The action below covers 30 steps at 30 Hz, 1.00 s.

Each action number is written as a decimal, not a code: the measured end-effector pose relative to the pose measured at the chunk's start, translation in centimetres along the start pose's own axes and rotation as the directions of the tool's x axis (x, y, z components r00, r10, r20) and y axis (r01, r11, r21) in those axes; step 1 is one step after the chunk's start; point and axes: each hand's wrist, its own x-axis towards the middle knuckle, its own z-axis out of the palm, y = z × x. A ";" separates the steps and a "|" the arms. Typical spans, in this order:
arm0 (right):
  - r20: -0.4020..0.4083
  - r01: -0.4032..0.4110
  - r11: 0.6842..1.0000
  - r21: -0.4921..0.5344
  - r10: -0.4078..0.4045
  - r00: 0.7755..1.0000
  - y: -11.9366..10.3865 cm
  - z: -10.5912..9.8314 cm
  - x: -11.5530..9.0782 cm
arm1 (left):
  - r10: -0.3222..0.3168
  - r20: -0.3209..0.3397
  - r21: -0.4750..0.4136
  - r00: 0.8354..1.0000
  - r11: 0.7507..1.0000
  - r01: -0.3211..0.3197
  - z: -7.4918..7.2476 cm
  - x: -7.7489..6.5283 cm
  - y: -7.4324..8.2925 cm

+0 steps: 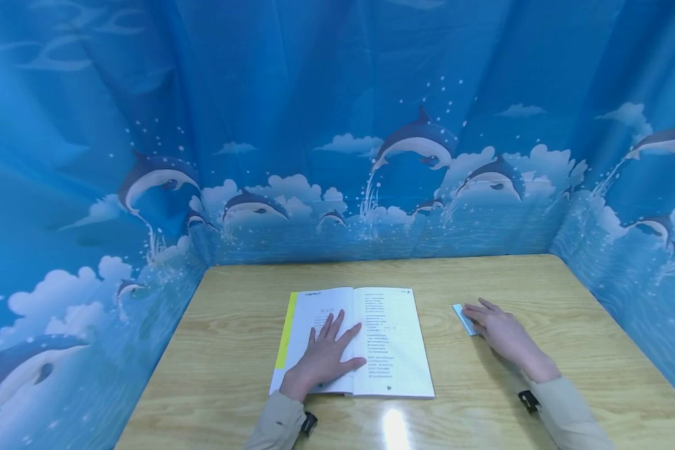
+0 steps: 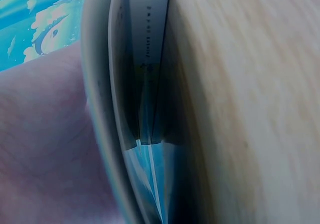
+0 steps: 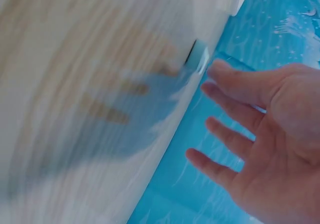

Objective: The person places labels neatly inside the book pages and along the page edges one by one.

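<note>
An open paperback book with white printed pages and a yellow strip along its left edge (image 1: 395, 344) was laid on a wood-grain table (image 1: 230, 356). The left hand (image 1: 327, 357) was spread over the book's left page and lower spine, fingers extended, with nothing gripped. A small, flat, light-blue and white rectangular piece, material undetermined (image 1: 462, 317), was located to the right of the book, clear of its right page. The right hand (image 1: 503, 332) was positioned over the far side of that piece from the book, fingers loosely extended; no grasp was evident, and fingertip contact could not be confirmed. The piece was judged light, fairly stiff and possibly slippery, best pinched across its two long edges. The book was judged moderately light, its pages flexible and easily creased; support was best applied at the spine and outer covers.
</note>
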 end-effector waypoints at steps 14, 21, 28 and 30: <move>-0.020 0.056 0.998 -0.025 -0.057 0.998 0.5 0.7 0.0 | 0.000 0.005 -0.005 1.000 1.000 0.000 0.0 0.1 -0.1; -0.022 0.059 0.997 -0.056 -0.060 0.998 -0.6 0.8 0.2 | 0.008 0.005 -0.011 1.000 1.000 -0.008 0.0 0.1 -0.2; -0.015 0.054 0.998 -0.037 -0.055 0.998 -1.6 1.0 0.3 | 0.013 0.001 -0.007 1.000 1.000 -0.013 0.0 0.1 -0.2; -0.010 0.048 0.998 -0.032 -0.048 0.999 -1.8 1.0 0.3 | 0.010 0.002 -0.006 1.000 1.000 -0.010 0.1 0.1 -0.2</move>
